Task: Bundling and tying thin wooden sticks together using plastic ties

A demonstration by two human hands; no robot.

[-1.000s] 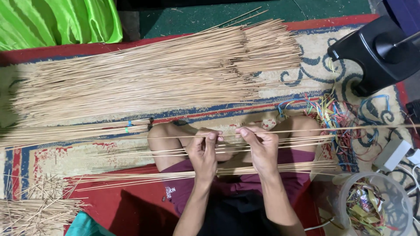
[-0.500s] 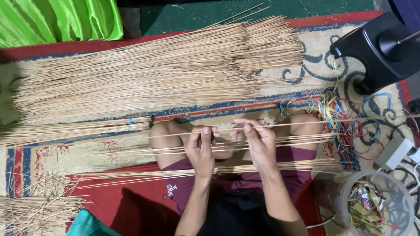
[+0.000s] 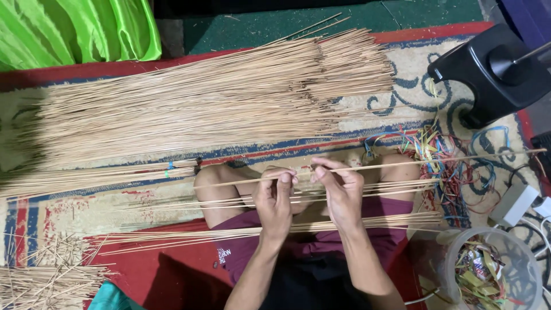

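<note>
A patterned rug (image 3: 86, 212) covers the floor, and everything here is placed from it. Across its far half lies the big stick pile (image 3: 201, 103), fanned lengthwise. At the rug's far right corner stands a black stool (image 3: 488, 74). At the near right corner sits a clear tub (image 3: 493, 275) of coloured scraps, with a tangle of bright ties (image 3: 453, 166) just beyond it. A small heap of short offcuts (image 3: 40, 281) lies at the near left corner.

Near the rug's middle, above the person's folded legs, the left hand (image 3: 274, 201) and right hand (image 3: 341, 192) are close together. Each is closed in a pinch on one thin stick (image 3: 436, 161), which runs level across the lap and out to the right.
</note>
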